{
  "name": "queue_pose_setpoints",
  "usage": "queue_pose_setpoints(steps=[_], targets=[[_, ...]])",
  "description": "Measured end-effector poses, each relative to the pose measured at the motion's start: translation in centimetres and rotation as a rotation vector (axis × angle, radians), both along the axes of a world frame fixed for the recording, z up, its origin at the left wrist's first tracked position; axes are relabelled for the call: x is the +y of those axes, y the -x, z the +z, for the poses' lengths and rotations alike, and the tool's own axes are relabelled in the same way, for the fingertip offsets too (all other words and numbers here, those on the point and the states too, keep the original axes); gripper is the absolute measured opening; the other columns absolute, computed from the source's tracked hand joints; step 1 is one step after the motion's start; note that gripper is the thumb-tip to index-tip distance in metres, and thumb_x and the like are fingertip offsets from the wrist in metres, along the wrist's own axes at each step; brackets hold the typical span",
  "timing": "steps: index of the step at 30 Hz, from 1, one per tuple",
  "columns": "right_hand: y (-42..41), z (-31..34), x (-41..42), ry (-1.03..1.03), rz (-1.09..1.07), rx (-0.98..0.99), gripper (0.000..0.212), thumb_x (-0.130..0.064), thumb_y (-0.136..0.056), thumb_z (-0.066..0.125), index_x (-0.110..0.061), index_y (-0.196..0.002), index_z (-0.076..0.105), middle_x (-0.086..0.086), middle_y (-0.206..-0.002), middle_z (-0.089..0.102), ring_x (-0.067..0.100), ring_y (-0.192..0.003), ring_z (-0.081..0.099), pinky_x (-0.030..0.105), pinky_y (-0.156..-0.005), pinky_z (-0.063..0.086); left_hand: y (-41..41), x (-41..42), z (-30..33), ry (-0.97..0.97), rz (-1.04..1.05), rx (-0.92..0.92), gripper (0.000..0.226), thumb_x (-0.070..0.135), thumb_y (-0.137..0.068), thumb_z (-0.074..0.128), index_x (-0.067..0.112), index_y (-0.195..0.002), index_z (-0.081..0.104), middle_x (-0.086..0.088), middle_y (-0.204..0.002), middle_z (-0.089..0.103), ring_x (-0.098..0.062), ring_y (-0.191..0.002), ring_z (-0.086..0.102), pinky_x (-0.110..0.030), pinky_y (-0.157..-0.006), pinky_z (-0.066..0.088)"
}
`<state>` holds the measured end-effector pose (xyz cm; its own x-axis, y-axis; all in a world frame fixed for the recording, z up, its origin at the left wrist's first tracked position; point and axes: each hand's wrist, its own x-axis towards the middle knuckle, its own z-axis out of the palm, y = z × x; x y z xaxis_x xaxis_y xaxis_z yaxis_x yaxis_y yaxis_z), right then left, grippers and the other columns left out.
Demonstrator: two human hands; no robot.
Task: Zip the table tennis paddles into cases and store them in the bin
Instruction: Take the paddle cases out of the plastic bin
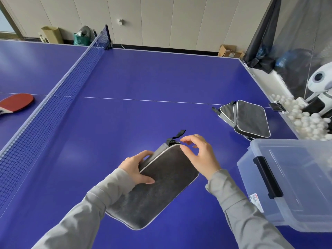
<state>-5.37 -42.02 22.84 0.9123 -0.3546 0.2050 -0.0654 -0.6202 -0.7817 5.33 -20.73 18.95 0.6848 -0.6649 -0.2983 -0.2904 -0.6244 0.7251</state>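
A person is closing a grey paddle case (152,187) near the table's (161,78) near edge.

Head view: the left hand (136,168) is pinning the case's side, fingers curled; the right hand (199,153) is hovering half-open at the zipper corner, gripping nothing. A missed pull could leave it unzipped. The bin (296,186) is sitting at the right edge.

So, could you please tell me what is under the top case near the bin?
A second grey case lies under the top case, sticking out on its left side. Most of it is covered, so its contents and zip cannot be seen.
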Motion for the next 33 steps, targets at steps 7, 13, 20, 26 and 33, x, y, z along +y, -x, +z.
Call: queue_pose_setpoints(steps=[7,13,20,26,33], targets=[[2.3,-4.1,0.8,-0.272,-0.169,0.124,0.039,-0.020,-0.088,0.065,-0.023,-0.124,0.052,-0.005,-0.121,0.055,0.005,-0.111,0.052,0.025,-0.095,0.042,0.3,2.3,-1.3,0.532,0.496,0.379,0.065,0.004,-0.055,0.086,0.028,-0.107,0.056,0.000,-0.072,0.074,-0.015,-0.063,0.070,-0.022,-0.053,0.053],[3.6,-6.5,3.3,-0.598,-0.253,0.164,0.042,-0.033,-0.085,0.067,-0.038,-0.121,0.048,-0.012,-0.119,0.055,0.003,-0.112,0.055,0.014,-0.082,0.046,0.5,2.5,-2.7,0.797,0.854,0.490,0.050,0.023,-0.050,0.082,0.034,-0.094,0.059,0.004,-0.072,0.073,-0.016,-0.063,0.070,-0.026,-0.050,0.054],[3.2,-7.1,7.9,-1.176,-0.295,0.088,0.075,-0.044,-0.063,0.075,-0.030,-0.130,0.042,0.007,-0.124,0.061,0.017,-0.111,0.063,0.042,-0.097,0.050,1.6,0.8,-4.0,0.963,1.127,0.607,0.041,0.019,-0.070,0.078,0.032,-0.101,0.054,0.001,-0.096,0.066,-0.017,-0.077,0.069,-0.024,-0.050,0.053],[2.5,-7.3,9.3,-1.272,-0.440,0.039,0.065,-0.018,-0.077,0.076,-0.035,-0.129,0.040,0.000,-0.110,0.071,0.020,-0.102,0.068,0.036,-0.080,0.055,3.0,0.3,-5.1,0.959,1.143,0.689,0.040,0.021,-0.070,0.079,0.038,-0.096,0.054,0.002,-0.095,0.069,-0.017,-0.082,0.070,-0.030,-0.060,0.054],[3.4,-8.7,10.1,-1.243,-0.500,0.066,0.064,-0.015,-0.074,0.079,-0.030,-0.125,0.043,0.001,-0.099,0.074,0.020,-0.096,0.070,0.041,-0.085,0.056,3.3,1.6,-7.2,0.976,1.126,0.744,0.054,0.029,-0.048,0.086,0.037,-0.094,0.058,0.010,-0.078,0.074,-0.014,-0.072,0.072,-0.028,-0.052,0.055]])
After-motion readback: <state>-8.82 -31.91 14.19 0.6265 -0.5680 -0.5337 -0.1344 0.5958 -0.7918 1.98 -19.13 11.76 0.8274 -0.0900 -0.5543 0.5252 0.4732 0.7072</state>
